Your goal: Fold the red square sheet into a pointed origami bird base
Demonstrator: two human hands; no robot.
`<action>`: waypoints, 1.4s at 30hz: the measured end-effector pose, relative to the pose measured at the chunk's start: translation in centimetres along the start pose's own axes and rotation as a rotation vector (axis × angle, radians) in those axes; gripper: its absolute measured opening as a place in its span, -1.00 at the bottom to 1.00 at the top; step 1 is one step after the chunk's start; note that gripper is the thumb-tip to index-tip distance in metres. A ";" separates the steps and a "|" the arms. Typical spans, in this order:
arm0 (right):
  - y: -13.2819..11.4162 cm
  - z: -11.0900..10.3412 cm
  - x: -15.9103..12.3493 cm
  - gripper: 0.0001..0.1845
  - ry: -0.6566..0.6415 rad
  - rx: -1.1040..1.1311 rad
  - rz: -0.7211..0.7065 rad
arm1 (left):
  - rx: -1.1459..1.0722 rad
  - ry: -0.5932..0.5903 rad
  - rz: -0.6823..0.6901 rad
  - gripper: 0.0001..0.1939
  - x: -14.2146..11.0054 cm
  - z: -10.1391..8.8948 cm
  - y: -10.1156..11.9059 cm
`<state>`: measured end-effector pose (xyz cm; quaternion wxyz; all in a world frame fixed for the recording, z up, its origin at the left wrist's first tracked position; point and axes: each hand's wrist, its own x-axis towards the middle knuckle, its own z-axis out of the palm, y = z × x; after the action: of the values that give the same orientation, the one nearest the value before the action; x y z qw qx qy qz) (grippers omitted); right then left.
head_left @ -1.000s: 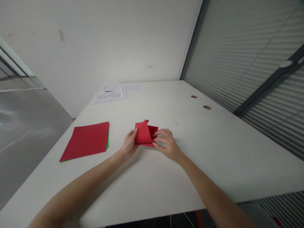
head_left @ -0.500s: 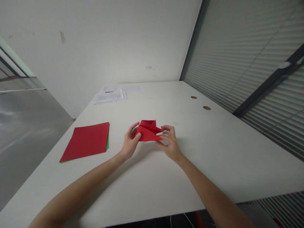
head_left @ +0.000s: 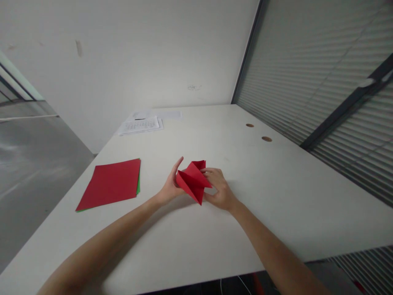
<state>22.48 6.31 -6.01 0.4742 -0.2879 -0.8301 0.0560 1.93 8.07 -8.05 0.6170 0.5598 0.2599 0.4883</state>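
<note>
A folded piece of red paper [head_left: 194, 180] is in the air over the middle of the table, its flaps spread apart and one point turned down toward me. My left hand [head_left: 169, 187] holds it from the left. One digit of that hand sticks up beside the paper, and its other fingers are mostly hidden behind the folds. On the other side, my right hand [head_left: 219, 188] grips the paper's right edge with bent fingers, the fingertips partly covered by the paper.
To the left on the white table [head_left: 172, 254] lies a stack of red paper sheets [head_left: 112, 182], with a green sheet [head_left: 138, 184] peeking out beneath. Printed papers [head_left: 143, 125] lie farther back. Two round holes [head_left: 267, 139] pierce the tabletop near the blinds [head_left: 307, 82].
The folded red paper has been turned and opened out, so a point now faces down toward me. My left thumb has come off its front, and my right hand has closed in on its edge.
</note>
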 end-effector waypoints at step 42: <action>-0.1 0.6 -0.8 -0.55 -0.283 0.049 0.271 | -0.232 0.106 -0.379 -0.47 -0.7 2.2 0.5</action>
<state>22.21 5.91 -6.90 0.3477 -0.3745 -0.8406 0.1795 3.44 6.43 -7.16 0.7435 0.3996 0.3348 0.4189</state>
